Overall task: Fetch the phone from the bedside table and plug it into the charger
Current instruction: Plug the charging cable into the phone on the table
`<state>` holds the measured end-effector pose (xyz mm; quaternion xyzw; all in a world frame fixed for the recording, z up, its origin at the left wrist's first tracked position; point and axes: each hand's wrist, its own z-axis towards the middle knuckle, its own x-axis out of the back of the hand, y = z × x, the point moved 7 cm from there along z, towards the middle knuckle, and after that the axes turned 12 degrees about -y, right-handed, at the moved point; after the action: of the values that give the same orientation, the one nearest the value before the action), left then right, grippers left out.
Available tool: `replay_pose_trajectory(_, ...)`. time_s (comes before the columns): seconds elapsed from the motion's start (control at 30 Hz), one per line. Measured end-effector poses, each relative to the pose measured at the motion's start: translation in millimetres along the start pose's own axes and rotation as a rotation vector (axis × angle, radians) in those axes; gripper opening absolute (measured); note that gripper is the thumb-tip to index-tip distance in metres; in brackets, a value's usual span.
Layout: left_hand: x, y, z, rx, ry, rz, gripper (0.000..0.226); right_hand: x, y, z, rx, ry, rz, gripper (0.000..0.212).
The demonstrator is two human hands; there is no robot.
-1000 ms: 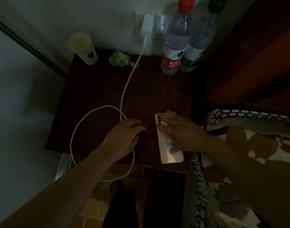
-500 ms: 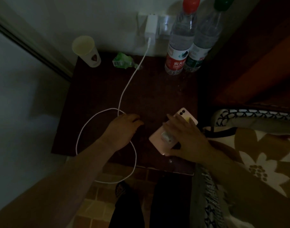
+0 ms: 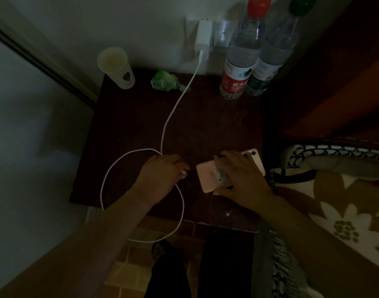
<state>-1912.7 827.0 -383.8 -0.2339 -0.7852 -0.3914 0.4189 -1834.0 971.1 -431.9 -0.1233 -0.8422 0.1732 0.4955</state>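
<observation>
Head view, dim light: the phone [image 3: 207, 176] lies back-up and crosswise near the front right part of the dark tabletop [image 3: 216, 125], its pink back showing a small sticker and its camera end pointing toward the bed. The right hand [image 3: 241, 179] is spread over the phone, fingers across the top edge and thumb at the near edge, grasping it against the surface. Just beside the phone's left end, the left hand [image 3: 160, 177] pinches the plug end of the white charging cable [image 3: 169, 119]; the connector tip shows at the fingertips, close to the phone but apart from it. From that hand the cable loops off the front edge of the tabletop and back, then runs up to the white charger [image 3: 203, 38] sitting in a wall socket. At the back stand a paper cup [image 3: 116, 67] on the left, a crumpled green wrapper [image 3: 164, 81] next to the cable, and two water bottles, one red-capped [image 3: 240, 61] and one green-capped [image 3: 274, 59], side by side. A flower-patterned bed cover [image 3: 343, 203] borders the right.
</observation>
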Motion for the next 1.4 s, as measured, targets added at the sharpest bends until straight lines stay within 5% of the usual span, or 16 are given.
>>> replay_pose_trajectory(0.43, 15.2, 13.3, -17.3, -0.012, 0.139, -0.144, 0.015, 13.3, -6.0, 13.9, 0.128, -0.156, -0.133, 0.088)
replay_pose_trajectory(0.93, 15.7, -1.6, -28.3, 0.105, 0.193, -0.194, 0.021, 26.4, -12.5, 1.2, 0.124, 0.142, 0.185, 0.081)
replay_pose_trajectory(1.4, 21.0, 8.1, -28.4, 0.084, 0.197, -0.301, 0.017, 30.0, -8.6, -16.9, 0.174, 0.202, 0.342, 0.085)
